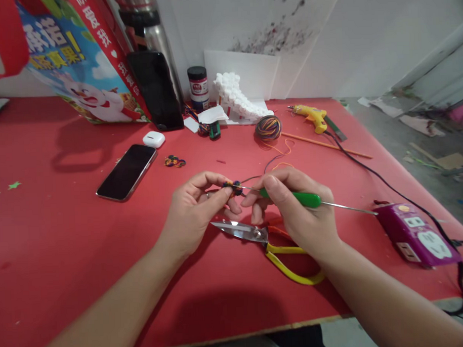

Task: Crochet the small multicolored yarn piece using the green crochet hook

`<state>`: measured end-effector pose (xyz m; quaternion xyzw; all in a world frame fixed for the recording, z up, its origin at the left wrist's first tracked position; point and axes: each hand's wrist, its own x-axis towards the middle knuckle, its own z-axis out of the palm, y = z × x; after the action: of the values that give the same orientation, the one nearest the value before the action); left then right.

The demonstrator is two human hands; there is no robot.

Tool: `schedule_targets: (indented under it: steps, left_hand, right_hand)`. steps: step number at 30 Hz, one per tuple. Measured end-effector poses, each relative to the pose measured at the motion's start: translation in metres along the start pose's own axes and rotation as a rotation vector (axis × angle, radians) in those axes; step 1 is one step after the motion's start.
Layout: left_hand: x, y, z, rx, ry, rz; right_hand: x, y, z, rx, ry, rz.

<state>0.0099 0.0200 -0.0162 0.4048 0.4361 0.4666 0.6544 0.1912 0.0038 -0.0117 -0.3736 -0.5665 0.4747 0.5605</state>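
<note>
Between the thumb and fingers of my left hand (200, 207) is a small multicoloured crochet piece (234, 187), dark blue, orange and green. My right hand (299, 206) grips a crochet hook (308, 199) by its green handle. The hook's thin metal tip reaches the crochet piece, and a metal shaft sticks out behind the handle to the right. Yarn runs from the piece back to a multicoloured yarn ball (268, 127). Scissors (246, 230) with yellow and orange handles lie under my hands, partly covered by the right one.
On the red table (86, 249) lie a phone (127, 172), a white earphone case (154, 139) and another small crocheted piece (174, 161). A yellow glue gun (309, 116), an orange stick (329, 146) and a purple power socket (416, 235) with a black cable sit right. A bag (95, 72) stands back left.
</note>
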Motion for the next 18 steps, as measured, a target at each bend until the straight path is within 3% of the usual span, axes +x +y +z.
schedule_targets:
  steps: [12,18]
  left_hand:
    - [-0.0005,-0.0034,0.0014,-0.001,0.043,-0.007]
    - [-0.0015,-0.0043,0.0008,-0.015,0.023,-0.024]
  right_hand:
    - [-0.0085,0.0019,0.0023,-0.478,-0.055,-0.327]
    - [-0.0090,0.0005,0.0010,-0.483,-0.061,-0.348]
